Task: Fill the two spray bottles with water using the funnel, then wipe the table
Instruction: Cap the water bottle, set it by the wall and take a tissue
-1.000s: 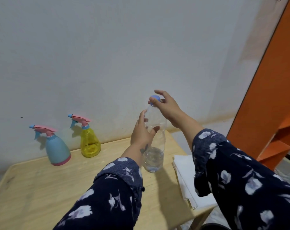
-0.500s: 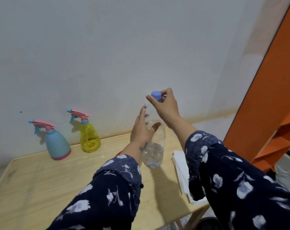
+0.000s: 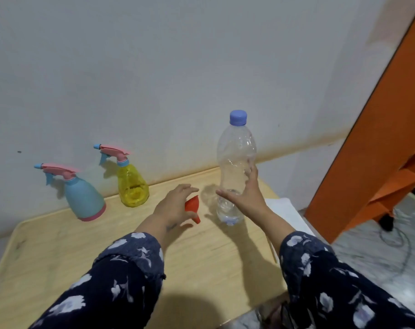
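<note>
A clear water bottle (image 3: 235,148) with a blue cap (image 3: 237,117) screwed on stands on the wooden table (image 3: 59,252); a little water sits in its bottom. My right hand (image 3: 246,198) wraps loosely round its lower half, thumb in front and fingers behind. A red funnel (image 3: 192,206) lies on its side just left of the bottle. My left hand (image 3: 173,206) hovers at the funnel with fingers apart, partly covering it. The blue spray bottle (image 3: 84,198) and the yellow spray bottle (image 3: 131,186) stand capped against the wall at the back left.
A folded white cloth (image 3: 284,210) lies at the table's right edge behind my right arm. An orange shelf unit (image 3: 377,138) stands on the right over a marble floor (image 3: 391,257) with a cable. A grey wall runs along the table's far edge.
The blue cap went from my right hand back onto the bottle. My right hand dropped to the bottle's body. My left hand let go of the bottle and moved left to the funnel.
</note>
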Tool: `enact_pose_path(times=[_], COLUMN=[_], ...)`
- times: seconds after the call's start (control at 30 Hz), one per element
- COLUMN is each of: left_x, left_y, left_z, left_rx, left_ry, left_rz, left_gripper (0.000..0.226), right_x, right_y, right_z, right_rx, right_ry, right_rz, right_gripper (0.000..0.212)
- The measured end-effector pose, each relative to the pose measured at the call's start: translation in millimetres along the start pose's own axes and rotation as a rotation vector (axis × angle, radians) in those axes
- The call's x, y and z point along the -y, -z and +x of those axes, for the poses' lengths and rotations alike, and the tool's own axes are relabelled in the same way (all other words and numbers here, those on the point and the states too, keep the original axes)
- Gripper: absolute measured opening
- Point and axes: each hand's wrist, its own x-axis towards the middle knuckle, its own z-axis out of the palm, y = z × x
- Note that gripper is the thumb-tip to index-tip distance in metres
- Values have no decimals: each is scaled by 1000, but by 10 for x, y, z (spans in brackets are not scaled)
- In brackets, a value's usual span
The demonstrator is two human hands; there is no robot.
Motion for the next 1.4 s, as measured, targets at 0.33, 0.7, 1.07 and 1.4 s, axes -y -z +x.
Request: enact_pose_path(times=[0.33, 0.7, 1.07, 1.4], left_x=[341, 441, 241, -106], left_y=[-72, 4, -282, -777], left_z=[465, 726, 803, 1434], left_rx=[273, 203, -371, -433], left_ry=[-305, -365, 234, 413], left_rz=[362, 336, -309, -419], left_gripper=[92, 64, 63, 62], right_x=[-302, -202, -126, -470], right_y=[-235, -304, -53, 154], right_z=[23, 23, 580, 1608], right_rx=[-174, -275, -304, -126], right_ry=[-44, -48, -27, 18], right_rz=[-73, -113, -47, -32], right_gripper=[126, 119, 114, 114])
